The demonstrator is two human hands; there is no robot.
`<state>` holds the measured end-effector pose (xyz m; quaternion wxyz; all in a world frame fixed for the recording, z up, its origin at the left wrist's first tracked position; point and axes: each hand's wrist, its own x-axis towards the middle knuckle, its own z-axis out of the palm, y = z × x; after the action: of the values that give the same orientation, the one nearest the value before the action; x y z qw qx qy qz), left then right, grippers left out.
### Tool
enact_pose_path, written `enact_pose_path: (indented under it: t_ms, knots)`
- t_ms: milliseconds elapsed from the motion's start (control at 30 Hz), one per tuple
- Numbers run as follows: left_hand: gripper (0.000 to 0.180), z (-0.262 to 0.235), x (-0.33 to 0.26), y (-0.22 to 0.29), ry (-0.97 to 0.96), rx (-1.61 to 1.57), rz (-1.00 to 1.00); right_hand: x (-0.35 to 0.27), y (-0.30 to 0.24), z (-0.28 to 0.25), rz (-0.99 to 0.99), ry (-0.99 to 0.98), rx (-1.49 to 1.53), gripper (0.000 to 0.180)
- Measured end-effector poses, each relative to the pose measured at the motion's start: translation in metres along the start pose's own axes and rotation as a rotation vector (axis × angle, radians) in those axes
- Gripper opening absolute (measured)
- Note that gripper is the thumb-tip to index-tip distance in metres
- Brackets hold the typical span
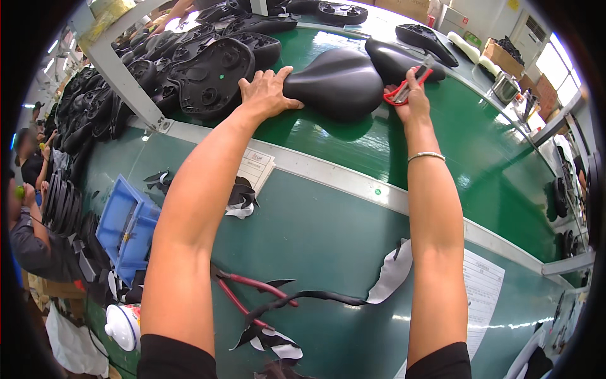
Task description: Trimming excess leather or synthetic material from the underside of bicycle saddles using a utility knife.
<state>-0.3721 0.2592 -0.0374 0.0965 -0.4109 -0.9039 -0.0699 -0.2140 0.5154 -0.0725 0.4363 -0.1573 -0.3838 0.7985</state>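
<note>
A smooth black bicycle saddle lies top side up on the green conveyor belt, its narrow nose pointing left. My left hand reaches over to that nose, thumb and fingers on either side of it. At the saddle's wide right end, my right hand is closed around red-handled scissors; part of them is hidden by the fingers. Another black saddle sits just behind. Left of my left hand, an upturned saddle shows its underside.
Many black saddles are heaped on the left beyond a metal post. On the near bench are red-handled pincers, black and white scraps, a blue bin, a lidded mug and printed sheets. People work at far left.
</note>
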Motion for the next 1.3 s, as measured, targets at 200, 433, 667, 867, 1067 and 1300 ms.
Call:
enact_pose_path:
  t_ms: [200,433,667,867,1067,1300]
  knots:
    - [0.078,-0.045,-0.054,0.017,0.044,-0.297,-0.049,-0.047,-0.046,-0.065,0.004,0.173,-0.088,0.037]
    - [0.06,-0.077,-0.195,0.073,-0.405,-2.127,-0.034,-0.097,-0.088,-0.09,0.057,0.074,-0.083,0.031]
    - [0.056,-0.062,-0.337,0.084,-0.409,-2.349,-0.535,-0.093,-0.02,0.02,0.149,0.002,-0.063,0.035]
    - [0.072,-0.083,-0.35,0.084,-0.559,-2.381,-0.605,0.011,0.036,0.04,0.1,-0.18,-0.018,0.035]
    - [0.077,-0.083,-0.343,0.076,-0.691,-2.426,-0.698,0.039,0.041,0.031,-0.006,0.115,-0.014,0.045]
    - [0.072,-0.073,-0.347,0.082,-0.495,-2.328,-0.523,-0.109,-0.067,-0.037,0.201,-0.043,-0.274,0.035]
